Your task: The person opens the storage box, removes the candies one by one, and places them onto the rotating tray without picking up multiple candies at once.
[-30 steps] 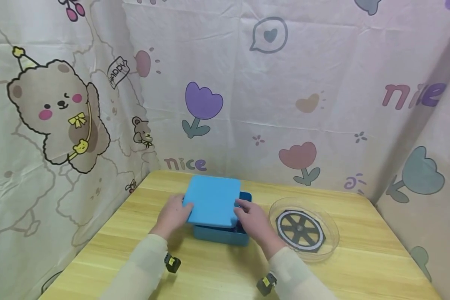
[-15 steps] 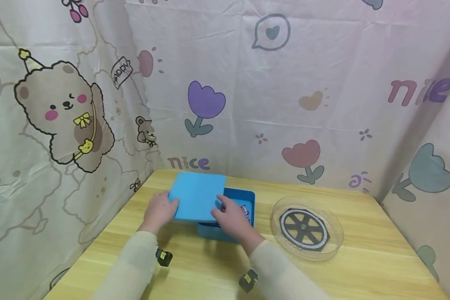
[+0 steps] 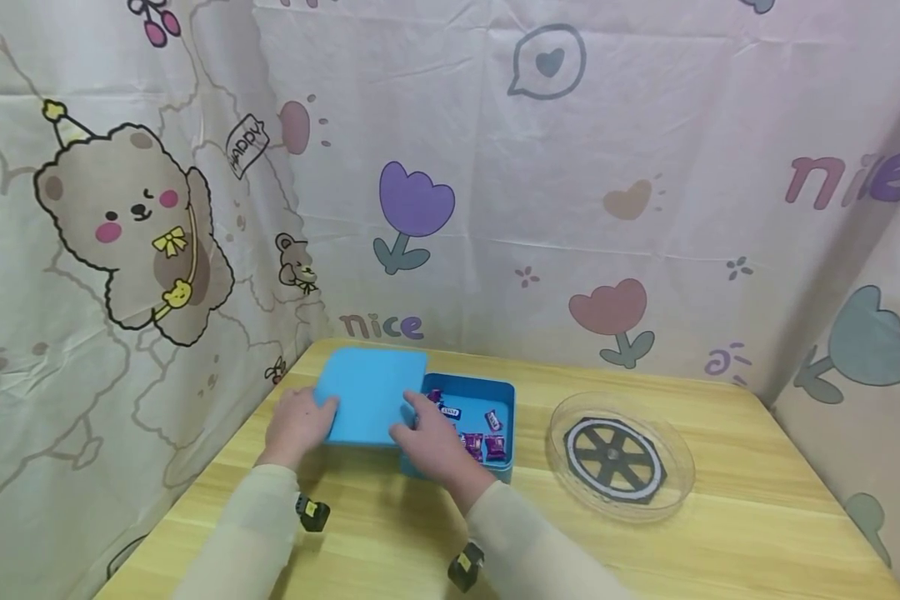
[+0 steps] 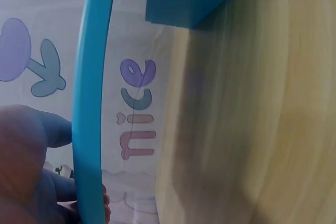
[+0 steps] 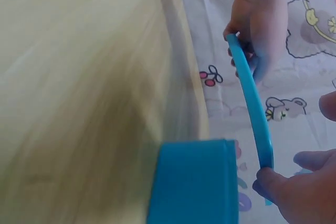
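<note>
A flat blue lid (image 3: 367, 383) is held level above the table, its right part overlapping the blue box (image 3: 512, 417) in the head view. My left hand (image 3: 294, 425) grips its left edge, thumb on top and fingers beneath, as the left wrist view also shows at the lid's rim (image 4: 92, 93). At the lid's right side, my right hand (image 3: 441, 446) pinches the edge; its lower fingers are partly hidden. Inside the box lie several small purple-wrapped sweets (image 3: 495, 447). The box's left part is covered from view by the lid and my right hand.
Right of the box stands a round clear dish (image 3: 678, 487), with a dark spoked wheel shape (image 3: 613, 457) visible in it. The wooden table (image 3: 727, 533) ends at a printed curtain (image 3: 487, 275) behind and on both sides.
Both hands have carried the lid leftward off the box, uncovering the sweets inside. The box and the dish stay where they were; the view has shifted slightly.
</note>
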`<control>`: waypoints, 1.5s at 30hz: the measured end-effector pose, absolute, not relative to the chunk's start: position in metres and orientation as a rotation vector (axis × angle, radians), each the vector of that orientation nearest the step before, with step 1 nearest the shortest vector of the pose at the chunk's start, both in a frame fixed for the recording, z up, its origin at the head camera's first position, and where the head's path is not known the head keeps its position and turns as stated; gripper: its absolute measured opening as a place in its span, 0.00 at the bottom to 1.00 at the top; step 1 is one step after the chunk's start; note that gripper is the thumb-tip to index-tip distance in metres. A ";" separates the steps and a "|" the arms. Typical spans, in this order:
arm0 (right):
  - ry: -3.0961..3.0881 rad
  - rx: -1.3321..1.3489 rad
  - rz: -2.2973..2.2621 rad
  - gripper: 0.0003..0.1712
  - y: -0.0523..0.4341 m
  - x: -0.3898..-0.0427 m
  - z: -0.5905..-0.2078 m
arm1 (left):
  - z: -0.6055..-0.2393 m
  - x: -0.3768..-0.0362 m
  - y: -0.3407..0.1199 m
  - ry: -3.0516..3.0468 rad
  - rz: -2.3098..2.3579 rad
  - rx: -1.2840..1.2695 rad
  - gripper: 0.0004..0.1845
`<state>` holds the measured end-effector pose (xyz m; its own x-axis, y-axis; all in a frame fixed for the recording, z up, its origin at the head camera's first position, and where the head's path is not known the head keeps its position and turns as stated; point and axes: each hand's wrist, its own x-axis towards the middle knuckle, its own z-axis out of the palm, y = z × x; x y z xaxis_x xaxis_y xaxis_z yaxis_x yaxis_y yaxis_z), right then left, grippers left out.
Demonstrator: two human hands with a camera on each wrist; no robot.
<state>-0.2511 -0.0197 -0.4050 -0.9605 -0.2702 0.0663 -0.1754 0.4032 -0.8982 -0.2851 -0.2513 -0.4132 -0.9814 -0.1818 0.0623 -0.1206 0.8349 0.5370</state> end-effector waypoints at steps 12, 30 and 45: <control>2.564 -0.416 -1.563 0.42 -0.052 -0.249 -0.420 | -0.424 -0.289 -0.267 -2.929 -0.781 0.306 0.41; 2.611 -0.498 -1.359 0.46 -0.079 -0.241 -0.442 | -0.444 -0.288 -0.280 -2.978 -0.766 0.366 0.42; 2.671 -0.508 -1.242 0.41 -0.088 -0.243 -0.455 | -0.455 -0.283 -0.271 -3.066 -0.657 0.305 0.51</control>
